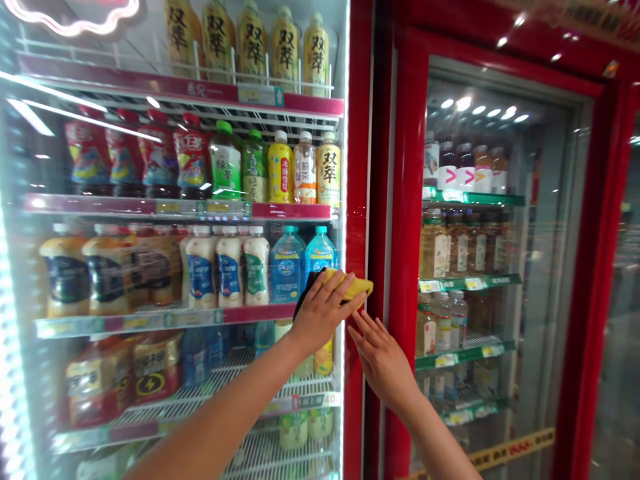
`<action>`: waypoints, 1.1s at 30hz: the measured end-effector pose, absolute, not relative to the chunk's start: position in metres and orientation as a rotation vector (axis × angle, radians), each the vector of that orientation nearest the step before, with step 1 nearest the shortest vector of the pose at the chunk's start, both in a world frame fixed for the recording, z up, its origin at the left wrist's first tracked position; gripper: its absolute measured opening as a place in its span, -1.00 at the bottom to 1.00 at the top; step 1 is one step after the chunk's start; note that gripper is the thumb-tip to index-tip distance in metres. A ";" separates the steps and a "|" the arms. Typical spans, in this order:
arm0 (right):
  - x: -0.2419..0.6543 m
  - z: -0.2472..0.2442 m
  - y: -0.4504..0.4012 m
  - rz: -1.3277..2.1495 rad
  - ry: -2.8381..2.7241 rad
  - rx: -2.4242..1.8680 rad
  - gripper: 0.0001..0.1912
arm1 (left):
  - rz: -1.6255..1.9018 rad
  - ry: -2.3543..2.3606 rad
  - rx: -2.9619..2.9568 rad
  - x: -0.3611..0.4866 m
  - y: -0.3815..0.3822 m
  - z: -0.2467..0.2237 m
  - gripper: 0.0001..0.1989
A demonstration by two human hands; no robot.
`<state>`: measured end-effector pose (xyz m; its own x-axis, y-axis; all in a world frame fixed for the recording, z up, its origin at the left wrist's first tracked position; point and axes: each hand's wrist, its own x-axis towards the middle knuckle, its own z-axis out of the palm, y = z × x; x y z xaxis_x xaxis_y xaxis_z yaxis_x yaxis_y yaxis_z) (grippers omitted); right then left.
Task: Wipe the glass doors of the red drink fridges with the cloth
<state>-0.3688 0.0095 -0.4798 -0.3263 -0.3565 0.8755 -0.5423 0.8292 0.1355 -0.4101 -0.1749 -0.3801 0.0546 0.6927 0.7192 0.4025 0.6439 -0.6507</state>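
Note:
My left hand [320, 313] lies over a yellow and black cloth [361, 287], pressing it to the glass door of a lit drinks fridge near the door's right edge. The cloth's yellow part sticks out past my fingers onto the red door frame [356, 200]; its dark part shows at the hand's left side. Just right of and below it, my right hand [383, 363] rests along the red frame with fingers stretched and nothing in them. Behind the glass, close to my left hand, stand blue bottles [287, 267] with turquoise caps.
Shelves of bottled drinks fill the fridge, with red-labelled bottles [193, 153] and white-capped bottles [200, 267] among them. A second red-framed fridge [410, 200] stands to the right, with bottles on green-edged shelves [470, 283]. Light reflections streak the glass.

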 end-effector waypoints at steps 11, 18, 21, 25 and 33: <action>-0.359 -0.422 0.035 0.540 -1.568 0.565 -0.50 | 0.212 -1.556 -0.745 -0.415 -0.145 -0.354 -0.36; -0.356 -0.406 0.034 0.602 -1.541 0.589 -0.54 | 0.244 -1.562 -0.844 -0.420 -0.141 -0.331 -0.44; -0.353 -0.407 0.037 0.593 -1.551 0.591 -0.55 | 0.115 -1.572 -0.644 -0.417 -0.144 -0.302 -0.44; -0.347 -0.409 0.048 0.617 -1.533 0.551 -0.59 | 0.063 -1.570 -0.530 -0.412 -0.150 -0.327 -0.41; -0.347 -0.375 0.028 0.743 -1.436 0.585 -0.65 | 0.197 -1.623 -0.751 -0.420 -0.142 -0.326 -0.40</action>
